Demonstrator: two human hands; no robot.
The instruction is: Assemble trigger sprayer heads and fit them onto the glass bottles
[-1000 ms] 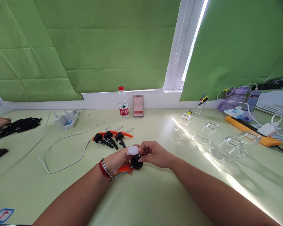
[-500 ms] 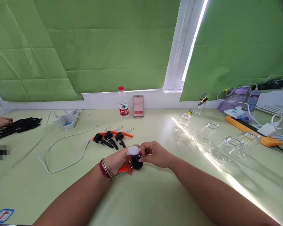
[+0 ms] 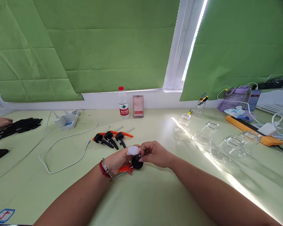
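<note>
My left hand (image 3: 119,160), with a white wrap around its thumb, is closed around a black round bottle top (image 3: 137,163) with an orange part and a thin metal tube. The tube points down and left, close above the table. My right hand (image 3: 154,153) pinches at the cap's upper edge with thumb and finger; any small part between them is too small to make out. Just beyond my hands lie three similar black bottle tops (image 3: 109,136) in a row, with orange pieces and metal tubes.
Several clear glass bottles (image 3: 207,131) stand at the right beside an orange power strip (image 3: 250,130). A water bottle (image 3: 124,105) stands by the wall. White cables (image 3: 68,138) curl at the left, near another person's hand (image 3: 1,122) and black straps (image 3: 21,127).
</note>
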